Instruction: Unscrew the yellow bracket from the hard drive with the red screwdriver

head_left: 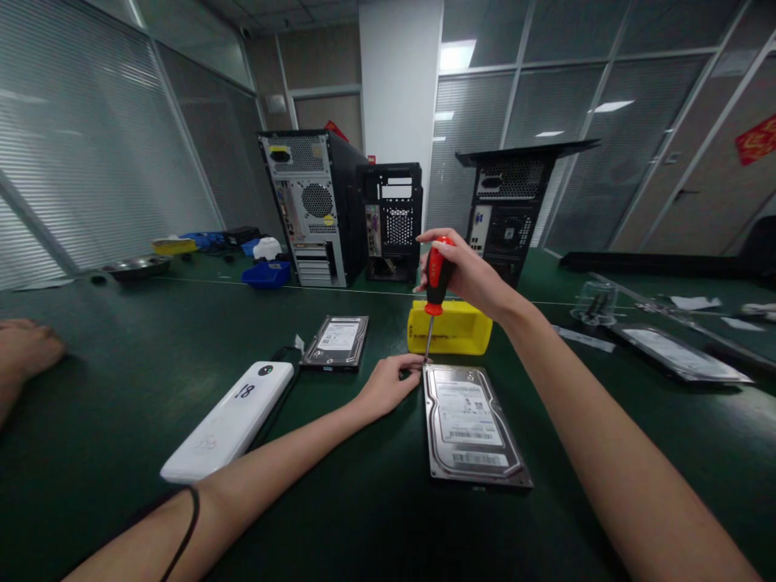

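Note:
My right hand is wrapped round the red and black handle of a screwdriver, held nearly upright. Its tip meets the far left corner of a silver hard drive lying label up on the green table. At that same corner the fingertips of my left hand are pressed together beside the tip; whatever they pinch is too small to make out. Just behind the drive stands a yellow bin. A second hard drive lies to the left, beyond my left hand.
A white power bank with a black cable lies by my left forearm. Computer cases stand at the back, with a blue bin beside them. Another drive and a clear cup are right. Another person's hand rests far left.

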`<state>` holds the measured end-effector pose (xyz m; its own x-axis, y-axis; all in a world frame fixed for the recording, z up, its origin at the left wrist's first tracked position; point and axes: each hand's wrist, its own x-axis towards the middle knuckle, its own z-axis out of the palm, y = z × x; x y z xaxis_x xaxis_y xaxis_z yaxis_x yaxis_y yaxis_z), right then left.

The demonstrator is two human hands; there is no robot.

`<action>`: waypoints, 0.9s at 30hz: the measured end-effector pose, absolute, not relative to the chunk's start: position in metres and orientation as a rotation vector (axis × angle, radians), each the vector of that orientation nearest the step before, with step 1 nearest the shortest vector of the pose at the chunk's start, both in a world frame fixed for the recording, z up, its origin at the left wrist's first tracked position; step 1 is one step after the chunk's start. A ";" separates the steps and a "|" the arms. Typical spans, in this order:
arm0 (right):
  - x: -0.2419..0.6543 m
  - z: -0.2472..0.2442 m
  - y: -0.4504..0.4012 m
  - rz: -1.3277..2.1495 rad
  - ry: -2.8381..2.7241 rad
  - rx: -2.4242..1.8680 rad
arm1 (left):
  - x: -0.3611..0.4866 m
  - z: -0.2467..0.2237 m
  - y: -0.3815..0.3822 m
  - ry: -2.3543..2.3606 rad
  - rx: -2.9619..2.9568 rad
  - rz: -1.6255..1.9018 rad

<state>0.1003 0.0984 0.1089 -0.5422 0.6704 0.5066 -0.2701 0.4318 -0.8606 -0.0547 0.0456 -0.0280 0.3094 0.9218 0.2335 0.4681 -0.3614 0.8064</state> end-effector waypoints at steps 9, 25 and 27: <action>0.098 0.110 0.096 0.840 -1.859 -0.482 | -0.055 -0.027 0.044 1.244 1.995 0.941; 0.099 0.109 0.103 0.847 -1.733 -0.434 | -0.056 -0.024 0.042 1.221 1.985 0.945; 0.099 0.109 0.105 0.935 -1.733 -0.412 | -0.055 -0.022 0.041 1.222 1.974 0.943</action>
<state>0.0991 0.1050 0.1087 -0.3669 0.6722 0.6430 -0.1682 0.6319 -0.7566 -0.0554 0.0414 -0.0225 0.3153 0.9167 0.2456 0.4697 -0.3756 0.7989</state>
